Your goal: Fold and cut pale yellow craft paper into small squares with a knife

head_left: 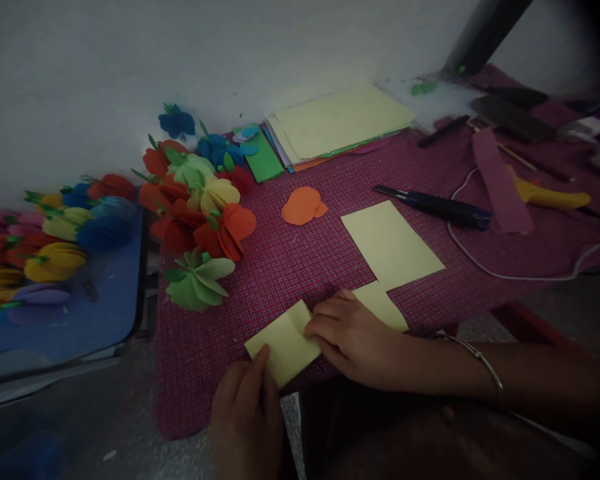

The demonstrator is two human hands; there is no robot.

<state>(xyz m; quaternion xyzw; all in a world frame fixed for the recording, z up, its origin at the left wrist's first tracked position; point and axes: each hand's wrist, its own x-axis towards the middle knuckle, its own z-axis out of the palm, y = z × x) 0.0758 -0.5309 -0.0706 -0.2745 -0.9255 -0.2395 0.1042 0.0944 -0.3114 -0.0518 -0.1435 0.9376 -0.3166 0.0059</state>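
A pale yellow sheet of paper (286, 340), seemingly folded, lies at the front edge of the table. My left hand (249, 403) grips its near left edge, index finger on top and thumb at the rim. Curled fingers of my right hand (347, 337) press on the right edge of the same paper. Partly behind my right hand is another yellow piece (383, 307). A larger yellow rectangle (391, 245) lies just beyond it. An orange paper cutout (304, 205) rests flat near the table's middle.
Colourful paper pumpkins (200, 207) cluster on the cloth's left side; several more sit on a blue board (115, 320). A paper stack (340, 123) lies by the wall. A box cutter (435, 205), white cord (510, 275), pink strip (503, 180) and yellow-handled tool (553, 195) occupy the right.
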